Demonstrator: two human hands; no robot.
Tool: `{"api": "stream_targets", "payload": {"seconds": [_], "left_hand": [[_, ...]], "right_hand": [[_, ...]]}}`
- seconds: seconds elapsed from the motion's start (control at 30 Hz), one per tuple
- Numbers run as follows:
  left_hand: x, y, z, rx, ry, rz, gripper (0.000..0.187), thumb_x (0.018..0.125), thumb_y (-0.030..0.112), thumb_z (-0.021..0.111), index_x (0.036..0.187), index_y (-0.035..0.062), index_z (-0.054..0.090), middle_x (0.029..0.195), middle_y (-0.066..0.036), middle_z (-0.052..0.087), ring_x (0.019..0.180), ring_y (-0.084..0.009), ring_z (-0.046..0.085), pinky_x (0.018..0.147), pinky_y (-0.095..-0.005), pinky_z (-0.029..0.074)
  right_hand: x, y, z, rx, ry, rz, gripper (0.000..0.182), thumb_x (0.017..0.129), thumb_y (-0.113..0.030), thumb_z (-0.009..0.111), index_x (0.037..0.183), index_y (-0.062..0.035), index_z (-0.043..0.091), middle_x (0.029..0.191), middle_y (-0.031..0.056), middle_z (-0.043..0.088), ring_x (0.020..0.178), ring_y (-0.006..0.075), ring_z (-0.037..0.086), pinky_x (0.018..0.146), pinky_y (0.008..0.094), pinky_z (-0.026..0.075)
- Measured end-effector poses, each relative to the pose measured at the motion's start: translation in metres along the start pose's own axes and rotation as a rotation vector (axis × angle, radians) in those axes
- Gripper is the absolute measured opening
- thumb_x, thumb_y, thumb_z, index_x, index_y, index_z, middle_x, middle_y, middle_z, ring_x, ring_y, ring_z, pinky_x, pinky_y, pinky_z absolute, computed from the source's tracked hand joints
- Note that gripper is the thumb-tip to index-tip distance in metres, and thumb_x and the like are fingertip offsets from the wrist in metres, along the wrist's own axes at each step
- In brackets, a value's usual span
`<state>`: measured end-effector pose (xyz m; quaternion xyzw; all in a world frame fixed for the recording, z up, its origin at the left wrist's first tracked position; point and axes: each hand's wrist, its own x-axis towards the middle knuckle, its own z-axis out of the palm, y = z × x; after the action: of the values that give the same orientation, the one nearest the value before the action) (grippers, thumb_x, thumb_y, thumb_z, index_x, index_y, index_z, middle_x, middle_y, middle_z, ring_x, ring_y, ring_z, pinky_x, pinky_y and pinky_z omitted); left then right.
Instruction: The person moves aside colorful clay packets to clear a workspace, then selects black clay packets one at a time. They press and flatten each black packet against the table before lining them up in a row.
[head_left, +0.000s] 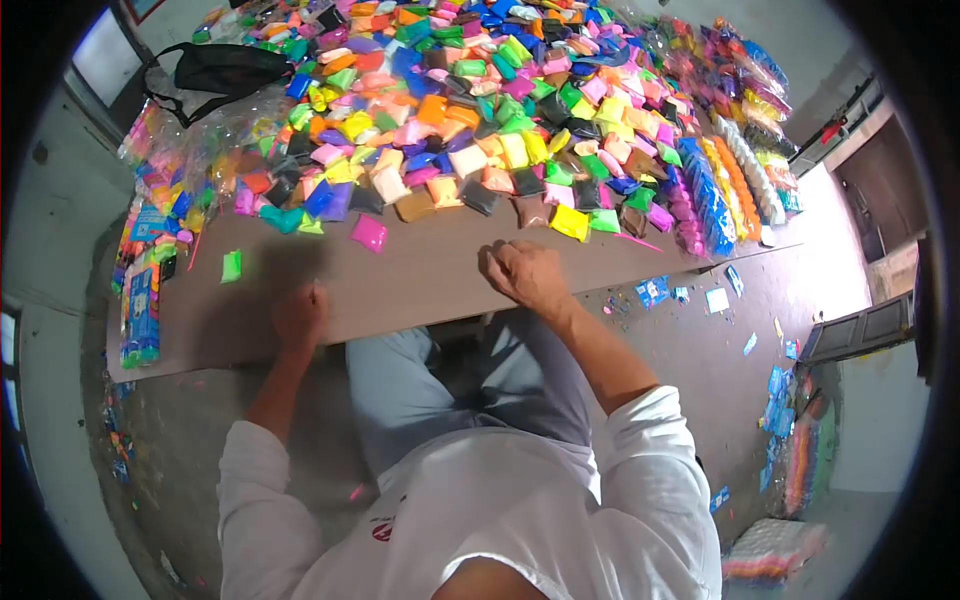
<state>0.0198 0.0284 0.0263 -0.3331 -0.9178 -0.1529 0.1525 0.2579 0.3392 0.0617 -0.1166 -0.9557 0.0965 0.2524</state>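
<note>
My left hand (303, 312) is curled into a fist at the front edge of the brown table (420, 275). My right hand (526, 274) rests closed on the tabletop, knuckles up. Nothing shows in either hand. Beyond them spreads a big heap of small, soft-looking coloured packets (466, 160). A pink packet (369, 233) lies a little apart from the heap, between my hands. Off to the left, a green packet (231, 266) lies by itself. Nearest my right hand are a brown packet (531, 212) and a yellow packet (570, 223).
A black bag (230, 68) sits at the back left on clear plastic. Packed multicolour sets (141, 318) stand along the left edge. Long strips of packets, including a blue strip (706, 197), line the right side. Blue wrappers (775, 400) litter the floor.
</note>
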Motion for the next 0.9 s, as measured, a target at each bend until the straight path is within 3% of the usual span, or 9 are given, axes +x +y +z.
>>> {"api": "stream_targets", "payload": {"seconds": [0.07,0.1,0.13,0.2,0.23,0.3,0.4,0.67,0.9], "left_hand": [[0.003,0.008,-0.014,0.001,0.04,-0.008,0.034,0.089,0.024,0.056,0.062,0.0049,0.057,0.061,-0.018,0.056,0.055,-0.0381,0.056,0.053,-0.0483,0.043],[0.004,0.007,-0.011,0.006,0.043,-0.012,0.034,0.089,0.024,0.056,0.062,0.0049,0.057,0.061,-0.018,0.056,0.055,-0.0381,0.056,0.053,-0.0483,0.043],[0.002,0.005,-0.007,0.027,0.105,0.011,0.034,0.09,0.025,0.056,0.062,0.0049,0.056,0.059,-0.017,0.055,0.055,-0.0381,0.055,0.053,-0.0489,0.042],[0.007,0.008,-0.006,0.054,0.2,0.03,0.034,0.09,0.025,0.056,0.062,0.0049,0.055,0.058,-0.017,0.054,0.054,-0.0381,0.054,0.053,-0.0495,0.041],[0.008,0.009,-0.012,0.046,0.132,0.039,0.035,0.09,0.026,0.057,0.061,0.0052,0.055,0.059,-0.017,0.054,0.055,-0.038,0.054,0.053,-0.0498,0.04],[0.009,0.012,-0.021,0.053,0.08,0.054,0.036,0.09,0.026,0.057,0.061,0.0055,0.055,0.059,-0.017,0.055,0.055,-0.0379,0.055,0.053,-0.0501,0.04],[0.007,0.02,-0.03,0.069,0.013,-0.061,0.035,0.088,0.025,0.059,0.059,0.0062,0.055,0.059,-0.017,0.055,0.055,-0.0379,0.055,0.054,-0.0506,0.04],[0.003,0.004,-0.012,0.05,0.119,0.009,0.036,0.087,0.027,0.059,0.057,0.0071,0.057,0.059,-0.017,0.056,0.054,-0.0374,0.057,0.051,-0.0472,0.042],[0.005,0.018,-0.025,0.068,0.054,-0.063,0.033,0.087,0.027,0.058,0.062,0.0064,0.063,0.063,-0.018,0.06,0.058,-0.0363,0.06,0.055,-0.0482,0.046]], "right_hand": [[-0.008,-0.002,-0.01,0.119,0.197,-0.001,0.015,0.083,-0.021,0.067,0.081,-0.0071,0.061,0.079,0.012,0.062,0.068,0.0321,0.061,0.059,0.0425,0.05],[-0.011,0.005,-0.011,0.187,0.299,-0.003,0.016,0.08,-0.017,0.068,0.088,-0.0043,0.061,0.092,0.0147,0.061,0.079,0.0339,0.059,0.066,0.0418,0.049],[-0.016,0.012,-0.014,0.193,0.299,-0.009,0.016,0.08,-0.017,0.068,0.088,-0.0043,0.061,0.092,0.0147,0.061,0.079,0.0339,0.059,0.066,0.0418,0.049],[-0.016,0.026,-0.024,0.045,0.472,0.204,0.022,0.08,-0.015,0.066,0.097,-0.0024,0.06,0.103,0.0177,0.058,0.091,0.0362,0.056,0.078,0.0443,0.047],[-0.014,0.034,-0.025,0.051,0.491,0.194,0.022,0.08,-0.015,0.066,0.097,-0.0024,0.06,0.103,0.0177,0.058,0.091,0.0362,0.056,0.078,0.0443,0.047],[-0.014,0.041,-0.021,-0.042,0.4,0.314,0.026,0.08,-0.013,0.064,0.104,-0.001,0.06,0.109,0.0192,0.057,0.099,0.0375,0.052,0.087,0.0474,0.042],[-0.009,0.034,-0.027,-0.005,0.294,0.349,0.028,0.081,-0.012,0.062,0.107,-0.0003,0.059,0.114,0.0194,0.056,0.102,0.0373,0.051,0.091,0.0483,0.04],[-0.011,0.035,-0.026,0.055,0.31,0.28,0.019,0.08,-0.006,0.064,0.096,0.0018,0.06,0.106,0.0179,0.06,0.101,0.0386,0.053,0.088,0.047,0.043],[-0.014,0.035,-0.022,0.054,0.309,0.296,0.023,0.079,-0.007,0.065,0.099,0.0022,0.057,0.113,0.0214,0.056,0.103,0.0397,0.051,0.091,0.0475,0.042]]}}
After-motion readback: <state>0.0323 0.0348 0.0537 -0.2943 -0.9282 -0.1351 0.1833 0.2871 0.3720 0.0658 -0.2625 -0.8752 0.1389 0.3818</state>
